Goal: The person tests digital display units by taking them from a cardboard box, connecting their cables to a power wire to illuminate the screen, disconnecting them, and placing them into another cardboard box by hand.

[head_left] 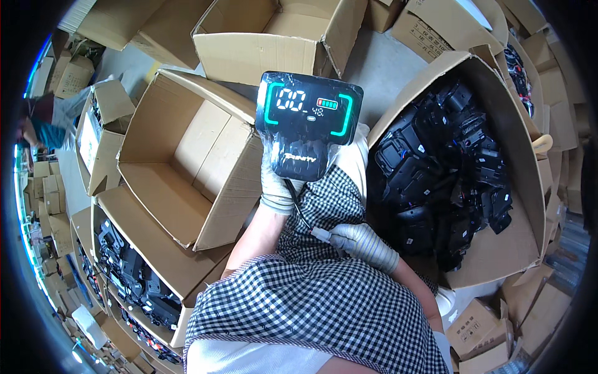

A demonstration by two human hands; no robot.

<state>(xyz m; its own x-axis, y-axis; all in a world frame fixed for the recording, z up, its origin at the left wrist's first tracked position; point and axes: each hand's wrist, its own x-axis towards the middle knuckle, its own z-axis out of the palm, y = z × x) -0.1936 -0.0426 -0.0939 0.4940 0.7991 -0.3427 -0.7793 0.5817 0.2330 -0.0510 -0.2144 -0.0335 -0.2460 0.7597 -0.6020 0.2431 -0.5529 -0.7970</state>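
Observation:
A black display panel point(306, 124) wrapped in clear film is held up in front of me, its screen lit with white digits, green brackets and a small battery bar. My left hand point(277, 190), in a pale knitted glove, grips it from below and behind, so most of those fingers are hidden. From the panel's lower end a black cable point(298, 209) hangs down to a white plug connector point(321, 234). My right hand point(364, 244), also gloved, pinches the cable end at that connector over my checked apron.
To the right stands a large carton point(523, 206) holding many black plastic units point(436, 181). An open carton point(168, 149) is at the left, with a box of black cabled parts point(134, 268) below it. Another open carton point(261, 47) lies ahead. Someone's teal sleeve point(53, 134) shows far left.

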